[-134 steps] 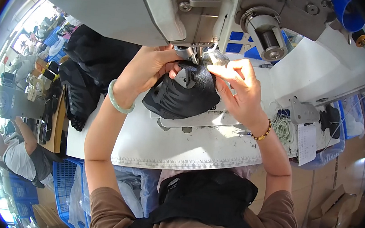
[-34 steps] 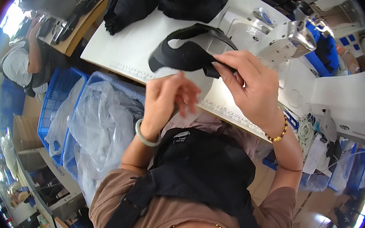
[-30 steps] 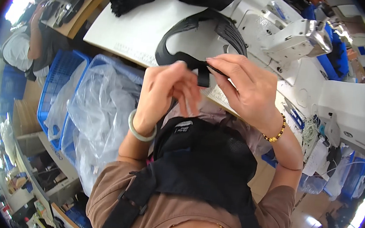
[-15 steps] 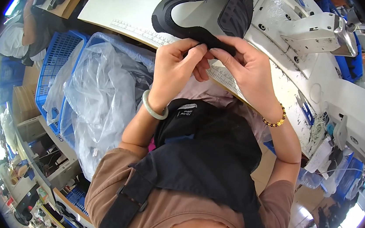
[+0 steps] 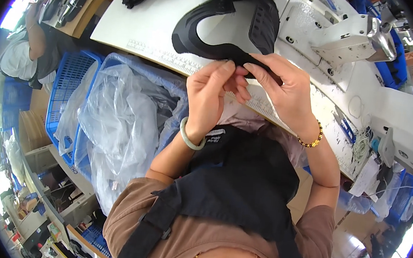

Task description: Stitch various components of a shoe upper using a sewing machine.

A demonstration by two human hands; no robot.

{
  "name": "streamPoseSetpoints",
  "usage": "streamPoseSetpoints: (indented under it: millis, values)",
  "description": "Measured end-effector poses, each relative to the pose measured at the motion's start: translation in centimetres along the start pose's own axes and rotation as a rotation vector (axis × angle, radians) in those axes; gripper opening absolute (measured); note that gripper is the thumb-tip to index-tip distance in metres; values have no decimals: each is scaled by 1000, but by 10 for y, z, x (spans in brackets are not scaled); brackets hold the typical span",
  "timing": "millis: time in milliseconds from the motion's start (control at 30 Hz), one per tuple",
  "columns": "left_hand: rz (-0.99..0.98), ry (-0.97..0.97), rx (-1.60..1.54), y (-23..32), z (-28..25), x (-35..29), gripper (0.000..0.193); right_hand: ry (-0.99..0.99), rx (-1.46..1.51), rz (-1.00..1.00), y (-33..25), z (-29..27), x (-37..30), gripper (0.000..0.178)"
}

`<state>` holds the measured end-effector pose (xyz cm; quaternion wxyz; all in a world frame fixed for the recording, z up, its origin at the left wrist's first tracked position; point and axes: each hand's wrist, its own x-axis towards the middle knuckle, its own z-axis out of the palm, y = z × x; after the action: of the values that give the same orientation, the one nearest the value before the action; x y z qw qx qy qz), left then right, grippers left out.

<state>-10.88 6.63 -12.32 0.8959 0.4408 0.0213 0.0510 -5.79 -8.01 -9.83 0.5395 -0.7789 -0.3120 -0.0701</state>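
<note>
While both hands meet at the near edge of the white table (image 5: 141,28), the left hand (image 5: 212,92) and right hand (image 5: 282,89) pinch one black shoe upper (image 5: 226,29); one sewing machine (image 5: 345,35) stands right, one plastic-lined blue crate (image 5: 118,115) left.

Crumpled clear plastic bags (image 5: 122,126) in the blue crate (image 5: 69,86) (left of the lap); small white label (image 5: 214,132) on black apron.

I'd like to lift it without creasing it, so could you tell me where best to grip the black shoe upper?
Probably the near edge of the black shoe upper, from the person's side: it overhangs the white table, where left hand and right hand pinch it.
</note>
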Motion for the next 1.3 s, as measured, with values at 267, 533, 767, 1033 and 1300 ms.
streamPoseSetpoints:
  millis: [267,533,767,1033,1300]
  values:
    - [53,-106,121,1,14,-2,29,77,188,185,-17,-20,12,18]
    - [-147,-97,-88,7,-24,3,73,14,30,139,-39,-28,16,18]
    - [27,62,-90,53,-88,65,33,-458,-297,-436,-20,5,-10,34]
    - [346,176,104,149,-188,183,29,-215,-768,-738,31,142,94,32]
    - [235,225,508,185,-253,294,24,-151,-983,-732,39,238,170,19]
